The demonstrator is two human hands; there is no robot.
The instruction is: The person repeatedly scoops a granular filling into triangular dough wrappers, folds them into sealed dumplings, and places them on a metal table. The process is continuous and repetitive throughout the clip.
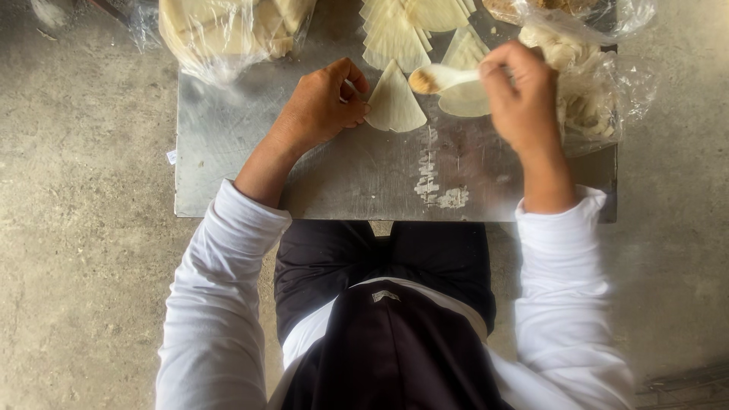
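A pale triangular dough wrapper lies on a low metal board. My left hand pinches the wrapper's left edge with its fingertips. My right hand holds a white spoon whose bowl, carrying a bit of brownish filling, hovers over the wrapper's upper right corner. More cut wrappers lie just beyond, partly under the spoon.
A fan of stacked wrappers sits at the board's far edge. A plastic bag of wrappers is at the far left, another clear bag with pale pieces at the right. Bare concrete floor surrounds the board.
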